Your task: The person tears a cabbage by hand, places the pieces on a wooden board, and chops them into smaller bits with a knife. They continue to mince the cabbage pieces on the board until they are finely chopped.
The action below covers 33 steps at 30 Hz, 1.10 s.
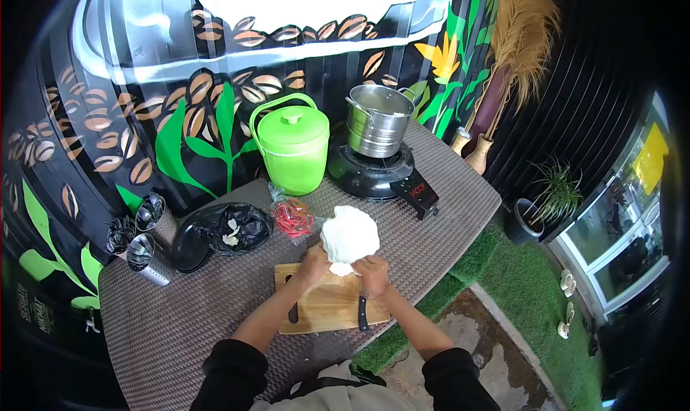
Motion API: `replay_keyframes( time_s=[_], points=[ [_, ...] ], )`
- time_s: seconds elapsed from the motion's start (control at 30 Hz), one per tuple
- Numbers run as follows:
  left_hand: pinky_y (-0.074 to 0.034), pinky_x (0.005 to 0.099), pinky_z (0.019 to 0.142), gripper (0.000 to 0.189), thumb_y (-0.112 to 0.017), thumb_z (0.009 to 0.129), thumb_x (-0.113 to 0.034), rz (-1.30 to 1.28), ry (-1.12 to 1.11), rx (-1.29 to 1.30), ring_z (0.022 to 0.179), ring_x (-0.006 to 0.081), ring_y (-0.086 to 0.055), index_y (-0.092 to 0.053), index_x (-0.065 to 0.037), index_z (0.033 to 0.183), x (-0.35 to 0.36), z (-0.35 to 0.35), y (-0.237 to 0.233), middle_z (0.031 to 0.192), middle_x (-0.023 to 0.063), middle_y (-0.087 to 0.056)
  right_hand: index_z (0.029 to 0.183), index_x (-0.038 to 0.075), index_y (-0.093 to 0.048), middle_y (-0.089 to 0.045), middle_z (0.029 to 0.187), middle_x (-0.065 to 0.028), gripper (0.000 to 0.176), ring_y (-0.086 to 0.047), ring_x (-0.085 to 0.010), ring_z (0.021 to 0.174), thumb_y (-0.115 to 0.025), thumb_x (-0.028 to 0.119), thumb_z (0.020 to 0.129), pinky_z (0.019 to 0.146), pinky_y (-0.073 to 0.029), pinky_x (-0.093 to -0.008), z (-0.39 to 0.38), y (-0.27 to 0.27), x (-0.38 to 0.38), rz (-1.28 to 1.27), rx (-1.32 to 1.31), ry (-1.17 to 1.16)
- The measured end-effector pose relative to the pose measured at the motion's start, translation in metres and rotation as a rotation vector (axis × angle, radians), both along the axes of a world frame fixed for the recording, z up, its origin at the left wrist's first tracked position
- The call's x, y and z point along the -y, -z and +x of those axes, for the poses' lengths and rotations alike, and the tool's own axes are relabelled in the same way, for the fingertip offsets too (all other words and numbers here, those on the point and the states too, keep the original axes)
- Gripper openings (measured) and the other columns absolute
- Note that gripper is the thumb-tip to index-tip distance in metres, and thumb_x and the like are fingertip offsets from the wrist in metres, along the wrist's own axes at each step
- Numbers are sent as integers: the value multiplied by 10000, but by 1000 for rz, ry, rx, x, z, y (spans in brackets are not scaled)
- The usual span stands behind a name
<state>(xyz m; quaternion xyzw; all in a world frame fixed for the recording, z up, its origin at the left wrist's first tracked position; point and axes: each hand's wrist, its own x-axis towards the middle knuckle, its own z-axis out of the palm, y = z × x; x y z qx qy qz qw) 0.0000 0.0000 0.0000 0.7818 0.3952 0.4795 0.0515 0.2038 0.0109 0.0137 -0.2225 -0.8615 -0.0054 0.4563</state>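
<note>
A pale, round head of cabbage is held above the far edge of a wooden cutting board. My left hand is closed on its lower left edge. At the lower right, my right hand has curled fingers gripping the edge too, beside a small white flap between both hands. A knife with a black handle lies on the right part of the board, just below my right wrist. Beyond my left hand sits a clear plastic bag of red chillies.
A black plastic bag with pale scraps and black plates lie left. Metal cutlery holders stand near the table's left edge. Behind are a green lidded bucket and a steel pot on a black stove.
</note>
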Motion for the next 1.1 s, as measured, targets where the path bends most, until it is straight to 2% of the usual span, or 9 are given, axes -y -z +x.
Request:
replay_keyframes(
  time_s=[0.3,0.4,0.53,0.67,0.73,0.9,0.97,1.0,1.1],
  points=[
    [-485,396,654,223,-705,708,-83,-11,-39,140,794,357,-624,-637,6,901,-24,9,-11,888,199,-631,794,23,-664,-632,689,-93,132,-610,-246,641,-722,52,680,559,-468,-334,-19,-13,-10,-273,-172,200],
    [-466,353,589,233,-749,705,-151,-312,-263,249,659,282,-633,-649,31,811,-22,9,-13,736,170,-637,900,13,-681,-645,728,-126,206,-629,-271,679,-738,97,721,620,-486,-320,-25,-28,-26,-349,-343,132],
    [-430,294,544,287,-787,702,-224,-465,-98,259,579,123,-559,-660,30,747,-31,-3,-47,642,83,-629,998,-7,-659,-684,943,-122,281,-625,-128,852,-713,55,729,749,-482,-282,-17,-53,-48,-746,-153,-32],
    [-413,262,540,299,-760,746,-268,-516,5,297,603,80,-539,-666,15,750,-22,-8,-62,665,31,-626,1000,-10,-661,-684,898,-105,254,-611,-124,852,-657,168,820,755,-474,-283,-14,-64,-34,-701,-168,-68],
    [-415,252,547,298,-742,770,-274,-542,-47,279,615,73,-541,-667,13,743,-16,-14,-59,667,29,-624,969,-15,-665,-676,856,-83,340,-615,-143,850,-545,297,907,740,-474,-286,-11,-56,-31,-1175,-440,-307],
    [-470,252,643,234,-645,867,-242,-897,162,1100,726,79,-591,-627,-30,770,9,-13,-69,766,14,-629,896,-1,-646,-663,825,-76,360,-629,-198,770,-541,343,903,752,-473,-309,-18,-19,-43,-1231,-800,92],
    [-482,257,683,195,-615,885,-219,-911,193,1198,768,95,-601,-618,-27,852,11,-16,-87,841,24,-631,991,41,-642,-666,859,-102,345,-635,-256,812,-605,351,844,780,-479,-370,-26,-12,-46,-628,-215,352],
    [-494,262,723,175,-586,904,-197,-931,225,1299,811,111,-611,-608,-25,934,12,-17,-90,916,33,-634,1182,91,-549,-594,1117,-149,558,-550,-329,1059,-699,398,742,900,-426,-449,-30,-13,-47,-603,-55,317],
    [-496,275,795,190,-555,918,-165,-861,248,1378,890,133,-613,-573,-28,1049,14,-25,-96,1009,42,-621,1321,125,-406,-389,1358,-162,796,-362,-374,1244,-727,479,685,979,-343,-527,-51,-9,-33,-637,217,506]
  ],
)
